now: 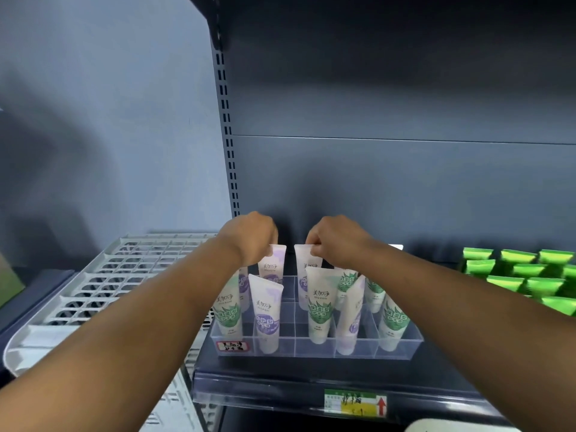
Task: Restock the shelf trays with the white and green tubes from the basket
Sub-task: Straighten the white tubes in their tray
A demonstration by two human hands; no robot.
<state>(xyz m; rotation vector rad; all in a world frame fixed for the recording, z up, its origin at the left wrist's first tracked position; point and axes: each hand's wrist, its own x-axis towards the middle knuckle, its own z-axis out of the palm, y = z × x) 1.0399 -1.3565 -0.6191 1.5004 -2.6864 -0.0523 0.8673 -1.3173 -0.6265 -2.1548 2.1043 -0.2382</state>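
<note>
A clear plastic tray (402, 346) with dividers stands on the dark shelf and holds several upright white tubes with green or purple prints. My left hand (254, 238) pinches the top seam of a white and purple tube (274, 263) at the tray's back left. My right hand (335, 240) pinches the top of another white tube (304, 260) at the back middle. A white and green tube (319, 304) stands in front of it. Both held tubes stand upright with their lower ends inside the tray.
A white plastic basket (103, 282) sits to the left of the shelf, beside my left forearm. Several green packs (526, 271) are stacked on the shelf at the right. A price label (355, 402) hangs on the shelf's front edge.
</note>
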